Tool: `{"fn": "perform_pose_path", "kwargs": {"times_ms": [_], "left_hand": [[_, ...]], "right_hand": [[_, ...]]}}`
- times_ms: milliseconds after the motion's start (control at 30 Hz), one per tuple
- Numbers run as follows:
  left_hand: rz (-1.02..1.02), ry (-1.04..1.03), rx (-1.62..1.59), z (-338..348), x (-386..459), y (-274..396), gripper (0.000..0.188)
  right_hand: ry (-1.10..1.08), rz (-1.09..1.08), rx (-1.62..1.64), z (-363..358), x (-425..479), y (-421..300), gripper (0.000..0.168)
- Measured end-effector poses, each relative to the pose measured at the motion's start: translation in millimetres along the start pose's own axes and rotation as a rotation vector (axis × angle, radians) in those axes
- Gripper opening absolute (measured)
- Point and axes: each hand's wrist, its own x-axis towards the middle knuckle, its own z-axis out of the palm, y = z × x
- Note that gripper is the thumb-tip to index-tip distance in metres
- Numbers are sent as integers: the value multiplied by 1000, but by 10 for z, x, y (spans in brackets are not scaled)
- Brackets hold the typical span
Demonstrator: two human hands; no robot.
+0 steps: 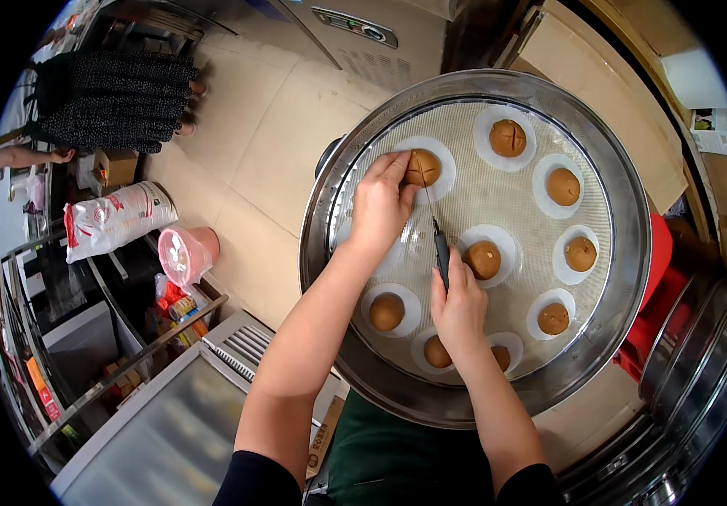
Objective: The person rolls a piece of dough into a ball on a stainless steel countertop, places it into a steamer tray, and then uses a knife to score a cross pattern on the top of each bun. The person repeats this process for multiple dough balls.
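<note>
My left hand (384,197) steadies a round brown dough ball (423,168) with its fingertips; crossing cuts mark the top. In my right hand (461,300) is a thin-bladed knife (442,253) with a black handle, its blade reaching to that ball. The ball rests on a white paper round in a large round metal steamer tray (634,253) lined with mesh. Another ball with a cross cut (507,138) sits at the top. Several more balls lie on paper rounds, among them one beside my right hand (483,260) and one at lower left (386,312).
Stacked metal steamer rings (695,354) stand at right beside a red object (654,259). A cardboard sheet (604,95) lies behind the tray. At left are a pink bin (202,246), a white sack (126,218), a glass-topped freezer (161,430) and a person in a dark patterned garment (123,101).
</note>
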Motion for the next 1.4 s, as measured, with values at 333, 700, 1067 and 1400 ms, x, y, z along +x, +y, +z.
{"fn": "perform_pose_path", "kwargs": {"times_ms": [333,700,1067,1400], "left_hand": [[-33,43,-15,16,-61,81,52],[-62,24,-69,15,-72,101,51],[-29,25,-33,37,-21,8,48],[-103,-15,-55,32,-43,115,54]], "right_hand": [[-10,-76,-11,-111,375,-106,44],[-18,-39,-4,76,339,-31,45],[-5,-17,-44,122,247,-86,44],[-13,-22,34,-94,-43,-48,48]]}}
